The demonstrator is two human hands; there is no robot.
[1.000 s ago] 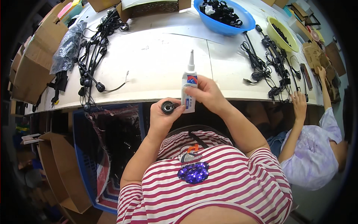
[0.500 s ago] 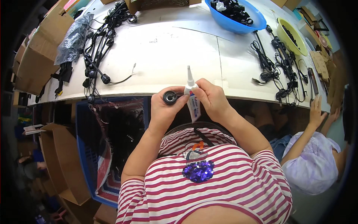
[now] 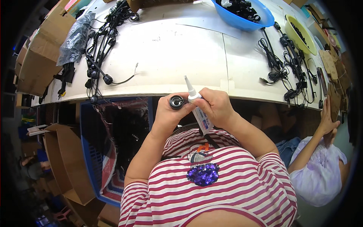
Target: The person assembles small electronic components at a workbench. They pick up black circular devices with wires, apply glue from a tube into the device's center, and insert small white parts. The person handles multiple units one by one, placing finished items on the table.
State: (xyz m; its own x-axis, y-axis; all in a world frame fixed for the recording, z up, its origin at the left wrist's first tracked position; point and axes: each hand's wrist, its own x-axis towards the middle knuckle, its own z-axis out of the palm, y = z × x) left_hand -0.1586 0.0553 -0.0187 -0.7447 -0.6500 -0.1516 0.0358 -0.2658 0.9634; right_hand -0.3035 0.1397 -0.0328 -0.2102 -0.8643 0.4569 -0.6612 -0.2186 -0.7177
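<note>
Just in front of the table edge, my left hand point(image 3: 166, 115) is closed round a small black cylindrical part point(image 3: 176, 102), its round open end facing up. My right hand point(image 3: 217, 108) grips a white glue tube point(image 3: 202, 120) with a long pale nozzle point(image 3: 188, 84) pointing up and slightly left. Both hands are close together, the thumbs almost meeting between the part and the tube. The lower side of the black part is hidden in my left fingers.
Black cables point(image 3: 100, 53) lie in a bundle on the white table point(image 3: 162, 68) at left; more cables point(image 3: 291, 64) lie at right. A blue bowl point(image 3: 245, 23) and a yellow bowl point(image 3: 308, 43) hold black parts. A blue crate point(image 3: 89, 159) stands below. A co-worker point(image 3: 315, 170) sits at right.
The glue tube has tilted, its nozzle swinging left and lower and its tail swinging right. The black part has shifted slightly right within the view. The co-worker's hands have moved.
</note>
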